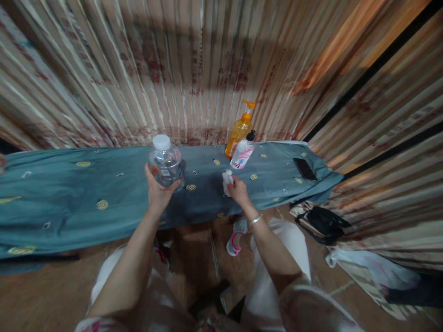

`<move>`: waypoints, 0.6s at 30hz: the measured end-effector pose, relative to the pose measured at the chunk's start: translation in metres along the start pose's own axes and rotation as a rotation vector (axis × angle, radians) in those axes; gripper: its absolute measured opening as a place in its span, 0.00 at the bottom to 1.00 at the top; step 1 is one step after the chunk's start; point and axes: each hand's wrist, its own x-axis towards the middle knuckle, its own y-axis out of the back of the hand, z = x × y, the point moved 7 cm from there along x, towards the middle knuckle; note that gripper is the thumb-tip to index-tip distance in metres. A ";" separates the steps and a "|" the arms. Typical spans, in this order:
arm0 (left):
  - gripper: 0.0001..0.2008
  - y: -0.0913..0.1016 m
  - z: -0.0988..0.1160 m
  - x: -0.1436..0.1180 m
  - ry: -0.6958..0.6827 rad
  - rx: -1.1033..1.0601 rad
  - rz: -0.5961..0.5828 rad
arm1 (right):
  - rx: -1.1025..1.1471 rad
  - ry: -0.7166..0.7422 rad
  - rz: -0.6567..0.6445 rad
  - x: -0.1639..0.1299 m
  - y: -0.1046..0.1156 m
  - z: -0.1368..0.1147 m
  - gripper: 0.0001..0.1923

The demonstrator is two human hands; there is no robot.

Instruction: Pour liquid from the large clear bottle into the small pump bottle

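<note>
My left hand (157, 189) cups a clear plastic jar (165, 161) with a white lid, holding it upright over the teal cloth-covered surface (69, 193). A small crumpled white tissue (226, 179) is pinched in my right hand (238, 189), just above the cloth and to the right of the jar. A thin bangle circles my right wrist. Both forearms reach forward from the bottom of the view.
An orange pump bottle (239, 129) and a white-and-pink bottle with a black cap (242, 152) stand at the back against the striped curtain. A dark phone (304, 168) lies at the cloth's right end. A black bag (323, 223) and a white cloth (374, 269) lie on the floor at right.
</note>
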 end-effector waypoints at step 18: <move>0.58 0.040 0.009 -0.054 0.133 0.085 0.074 | -0.091 0.512 -0.058 -0.048 0.004 -0.032 0.26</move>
